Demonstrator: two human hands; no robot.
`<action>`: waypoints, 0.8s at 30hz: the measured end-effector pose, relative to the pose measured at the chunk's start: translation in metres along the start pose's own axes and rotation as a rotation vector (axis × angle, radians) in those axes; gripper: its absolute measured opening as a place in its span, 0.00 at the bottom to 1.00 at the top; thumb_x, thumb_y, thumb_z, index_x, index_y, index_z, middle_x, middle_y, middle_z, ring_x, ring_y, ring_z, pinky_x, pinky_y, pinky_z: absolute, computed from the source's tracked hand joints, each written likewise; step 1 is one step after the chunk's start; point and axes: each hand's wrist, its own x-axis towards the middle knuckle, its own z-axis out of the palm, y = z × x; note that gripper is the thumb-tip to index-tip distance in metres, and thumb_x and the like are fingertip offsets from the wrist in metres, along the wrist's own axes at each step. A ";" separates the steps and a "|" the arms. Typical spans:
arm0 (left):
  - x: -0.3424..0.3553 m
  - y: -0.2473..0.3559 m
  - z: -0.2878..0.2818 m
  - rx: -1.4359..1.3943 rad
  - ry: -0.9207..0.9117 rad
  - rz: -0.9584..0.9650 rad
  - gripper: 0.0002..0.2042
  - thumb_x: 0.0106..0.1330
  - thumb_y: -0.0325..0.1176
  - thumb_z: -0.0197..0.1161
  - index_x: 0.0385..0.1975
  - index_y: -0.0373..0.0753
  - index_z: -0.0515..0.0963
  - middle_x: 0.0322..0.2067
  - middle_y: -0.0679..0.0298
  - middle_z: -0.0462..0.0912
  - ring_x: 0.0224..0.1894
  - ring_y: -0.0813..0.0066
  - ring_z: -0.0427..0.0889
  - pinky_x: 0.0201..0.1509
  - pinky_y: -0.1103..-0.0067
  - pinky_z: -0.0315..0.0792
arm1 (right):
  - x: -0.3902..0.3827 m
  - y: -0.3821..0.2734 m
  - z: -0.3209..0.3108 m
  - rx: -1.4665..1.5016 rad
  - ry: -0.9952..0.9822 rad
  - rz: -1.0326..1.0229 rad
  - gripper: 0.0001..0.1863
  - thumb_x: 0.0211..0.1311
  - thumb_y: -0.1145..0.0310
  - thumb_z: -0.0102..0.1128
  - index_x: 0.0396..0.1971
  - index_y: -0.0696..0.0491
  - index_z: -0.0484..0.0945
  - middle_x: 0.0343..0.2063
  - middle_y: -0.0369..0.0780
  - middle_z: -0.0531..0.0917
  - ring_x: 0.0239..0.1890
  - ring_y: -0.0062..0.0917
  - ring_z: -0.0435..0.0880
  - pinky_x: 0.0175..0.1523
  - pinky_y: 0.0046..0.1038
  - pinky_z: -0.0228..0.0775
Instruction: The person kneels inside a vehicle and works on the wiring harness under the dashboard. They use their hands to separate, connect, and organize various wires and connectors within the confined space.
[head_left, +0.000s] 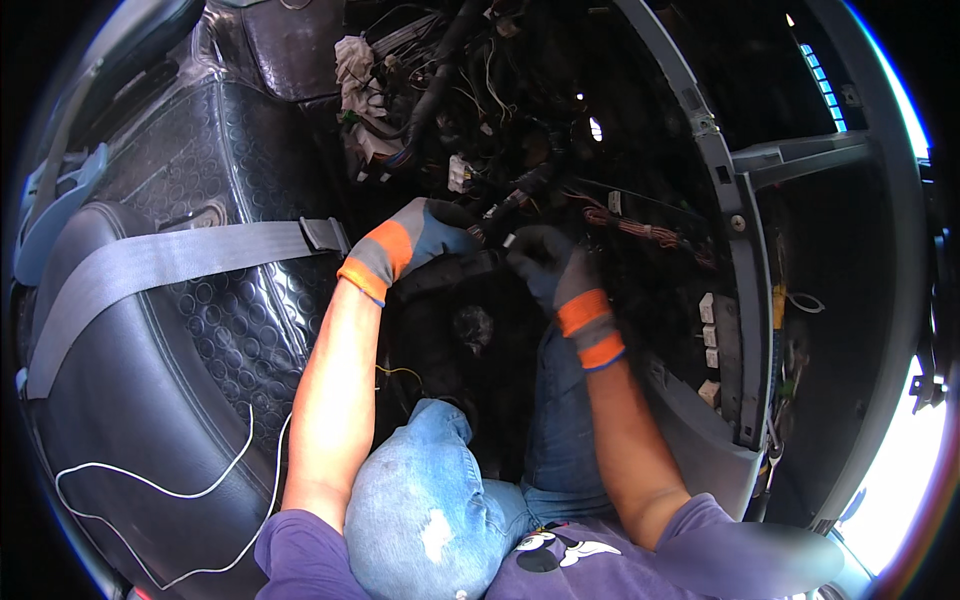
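Note:
My left hand [428,236], in a grey, blue and orange work glove, is closed at the end of a black-wrapped wiring harness [518,196]. Its fingertips are dark and partly lost in shadow. Just right of it, my right hand [552,270] wears a matching glove, with its fingers curled inward. A small whitish bit shows by its fingertips, too small to name. The two hands are close together, with a narrow gap between them. A white connector [459,174] sits beyond my left hand, among the wires.
Loose wires and a crumpled pale wrapping [358,75] fill the opened dashboard ahead. A grey metal frame [738,222] runs down the right, beside several white connectors [709,335]. At left are a black seat [120,330], a grey seat belt [190,258] and a white cable [165,492].

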 end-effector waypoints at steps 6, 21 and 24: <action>0.011 0.032 0.004 -0.424 0.114 -0.709 0.11 0.67 0.35 0.57 0.39 0.35 0.82 0.27 0.66 0.83 0.29 0.85 0.77 0.35 0.82 0.71 | -0.007 0.015 0.027 -0.722 0.332 -0.435 0.14 0.55 0.72 0.61 0.43 0.52 0.80 0.38 0.48 0.84 0.43 0.45 0.82 0.47 0.38 0.75; 0.007 0.002 0.043 -0.961 0.323 -0.609 0.13 0.64 0.28 0.62 0.47 0.34 0.78 0.37 0.65 0.83 0.37 0.81 0.80 0.44 0.82 0.74 | 0.000 0.026 -0.002 -0.067 -0.061 -0.048 0.17 0.60 0.70 0.59 0.49 0.58 0.78 0.43 0.49 0.84 0.48 0.33 0.83 0.53 0.31 0.72; 0.005 -0.014 0.042 -0.616 0.336 -0.552 0.15 0.61 0.24 0.64 0.47 0.34 0.77 0.40 0.64 0.83 0.40 0.79 0.80 0.46 0.81 0.74 | 0.003 -0.037 -0.006 -0.212 -0.006 0.046 0.14 0.60 0.67 0.60 0.43 0.58 0.81 0.40 0.50 0.84 0.46 0.37 0.85 0.50 0.33 0.75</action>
